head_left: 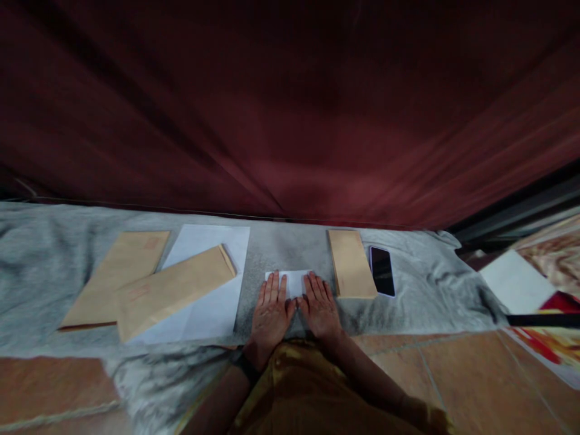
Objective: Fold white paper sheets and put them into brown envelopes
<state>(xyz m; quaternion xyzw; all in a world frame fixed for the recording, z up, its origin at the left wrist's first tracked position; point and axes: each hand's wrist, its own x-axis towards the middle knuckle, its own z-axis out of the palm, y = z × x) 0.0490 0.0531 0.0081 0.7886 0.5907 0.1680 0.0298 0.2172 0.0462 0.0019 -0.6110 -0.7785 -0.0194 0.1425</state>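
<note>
A small piece of white paper (294,281), which looks folded, lies on the grey cloth in front of me. My left hand (270,311) rests flat on its left part, fingers stretched forward. On the right part my right hand (319,309) presses down the same way, the two thumbs almost meeting at the near edge. To the left, larger white sheets (190,320) lie under a brown envelope (176,287). Right of my right hand is a stack of brown envelopes (352,266).
A larger brown envelope (120,266) lies at the far left. Beside the right stack lies a phone (382,272) with a dark screen. The grey cloth (290,241) covers the surface up to a dark red curtain (290,121). Tiled floor (471,374) shows at the near side.
</note>
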